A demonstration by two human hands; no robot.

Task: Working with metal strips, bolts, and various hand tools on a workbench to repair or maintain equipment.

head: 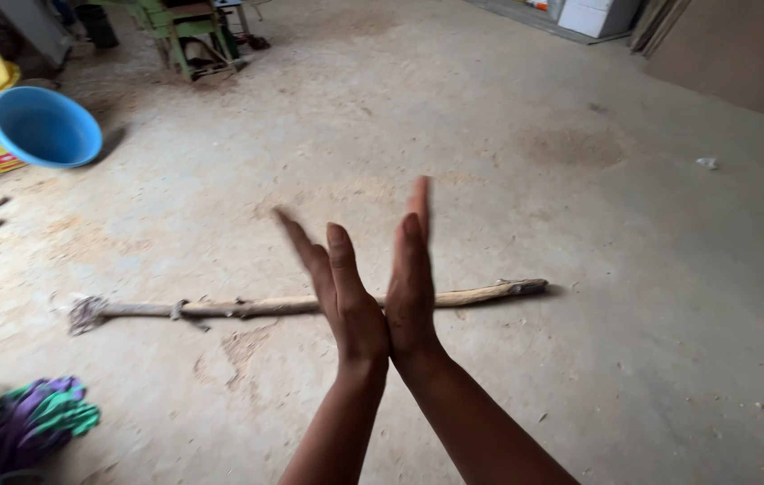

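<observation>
While flat, stick (310, 304) left-right.

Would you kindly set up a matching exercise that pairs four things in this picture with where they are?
Things:
1. wooden stick
2. blue basin
3. purple and green cloth bundle
4. flat board

Places:
A. top right corner
B. lying on the floor behind the hands
C. bottom left corner
D. upper left

Pairs: 1-B, 2-D, 3-C, 4-A
</observation>
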